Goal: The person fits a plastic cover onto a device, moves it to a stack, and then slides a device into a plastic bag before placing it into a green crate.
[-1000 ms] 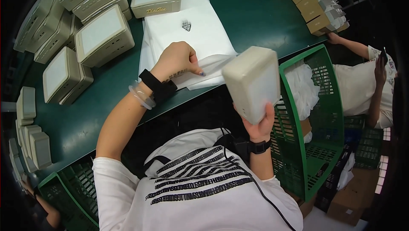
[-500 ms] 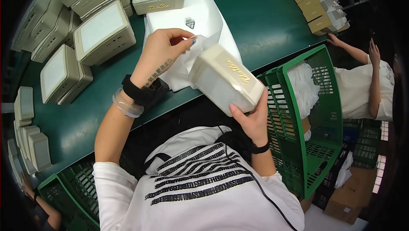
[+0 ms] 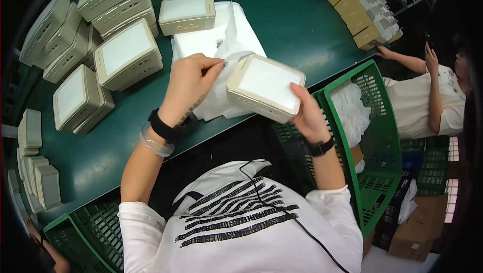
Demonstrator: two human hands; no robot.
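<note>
My right hand (image 3: 310, 116) grips a cream box-shaped device (image 3: 266, 86) by its right end, thumb on the pale flat face. That face is turned up, and small ports show along the near side. With thumb and index finger, my left hand (image 3: 193, 79) pinches the edge of a thin white plastic bag (image 3: 221, 92). The bag hangs just left of the device, over a stack of flat white bags (image 3: 249, 39) on the green table. How far the bag reaches behind the device is hidden.
One cream device (image 3: 187, 14) sits on the bags' far edge; several more (image 3: 126, 54) are stacked left. Small cartons (image 3: 365, 21) line the far right. A green crate (image 3: 352, 182) with plastic bags stands right, another (image 3: 85, 238) lower left. Co-workers' arms (image 3: 435, 89) show at both sides.
The device has turned in my right hand: its gold-lettered side has gone from view and the pale face is up. My left hand still pinches the bag, and the view has shifted slightly.
</note>
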